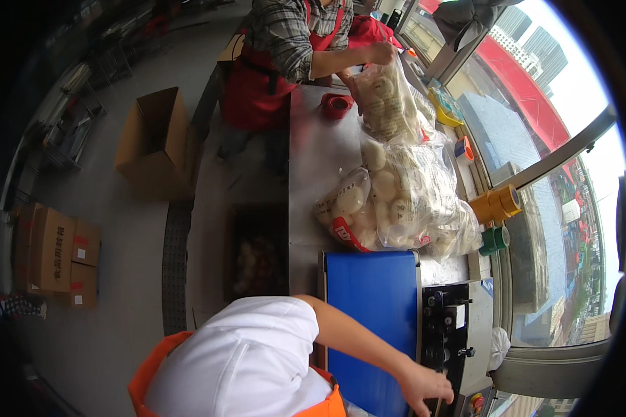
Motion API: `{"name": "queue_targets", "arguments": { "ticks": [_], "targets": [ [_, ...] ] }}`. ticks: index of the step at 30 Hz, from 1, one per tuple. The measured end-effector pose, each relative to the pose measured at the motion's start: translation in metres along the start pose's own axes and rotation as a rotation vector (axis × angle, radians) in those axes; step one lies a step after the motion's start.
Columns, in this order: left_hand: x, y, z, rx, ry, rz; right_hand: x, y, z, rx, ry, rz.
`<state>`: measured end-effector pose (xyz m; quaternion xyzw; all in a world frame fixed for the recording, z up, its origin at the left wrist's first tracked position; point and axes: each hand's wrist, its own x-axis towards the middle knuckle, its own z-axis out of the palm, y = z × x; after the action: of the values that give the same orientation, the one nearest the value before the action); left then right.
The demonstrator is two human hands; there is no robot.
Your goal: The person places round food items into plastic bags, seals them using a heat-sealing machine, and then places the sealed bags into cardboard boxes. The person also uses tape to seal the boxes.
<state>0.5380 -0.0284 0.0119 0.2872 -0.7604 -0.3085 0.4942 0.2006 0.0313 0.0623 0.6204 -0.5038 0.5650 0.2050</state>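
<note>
My left hand (pixel 426 387) reaches out from a white short sleeve, fingers apart and holding nothing visible. It is over the edge of a blue conveyor belt (pixel 373 313), beside the dark side of a sealing machine (pixel 443 339). My right hand is out of view. Clear printed plastic bags of round white pieces (pixel 417 182) lie heaped on the metal table (pixel 313 156) beyond the belt. At the bottom edge, a bit of clear plastic shows by my orange apron. A co-worker in a plaid shirt and red apron grips an upright filled bag (pixel 388 99).
Tape rolls, yellow (pixel 493 204) and green (pixel 494 241), stand along the window ledge. A red tape roll (pixel 337 106) lies on the table. An open carton (pixel 159 140) and stacked cartons (pixel 57 250) are on the floor. A red emergency button (pixel 477 401) is near my hand.
</note>
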Motion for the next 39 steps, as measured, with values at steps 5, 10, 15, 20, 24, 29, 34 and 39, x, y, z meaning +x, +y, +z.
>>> {"name": "queue_targets", "arguments": {
  "ticks": [5,10,15,20,24,29,34,39],
  "targets": [
    [0.011,0.039,0.157,-0.426,0.202,-0.088,-0.007,0.045,-0.021,0.192,-0.01,-0.073],
    [0.023,0.102,0.232,-0.739,0.349,-0.313,-0.012,0.098,-0.064,0.433,-0.052,-0.157],
    [0.023,0.107,0.295,-0.466,0.195,0.025,-0.012,0.112,-0.107,0.801,-0.138,-0.309],
    [0.005,0.109,0.327,-0.673,0.24,-0.073,-0.009,0.107,-0.153,1.132,-0.281,-0.569],
    [0.023,0.144,0.303,-0.202,0.096,-0.185,0.002,0.088,-0.165,1.331,-0.352,-0.687],
    [0.07,0.179,0.31,0.01,-0.082,0.059,0.016,0.076,-0.179,1.258,-0.536,-0.739],
    [0.065,0.199,0.309,0.134,0.013,0.244,0.017,0.084,-0.184,1.112,-0.541,-0.686],
    [0.042,0.197,0.313,0.2,0.181,0.188,0.019,0.094,-0.187,1.129,-0.613,-0.711]
  ]
}}
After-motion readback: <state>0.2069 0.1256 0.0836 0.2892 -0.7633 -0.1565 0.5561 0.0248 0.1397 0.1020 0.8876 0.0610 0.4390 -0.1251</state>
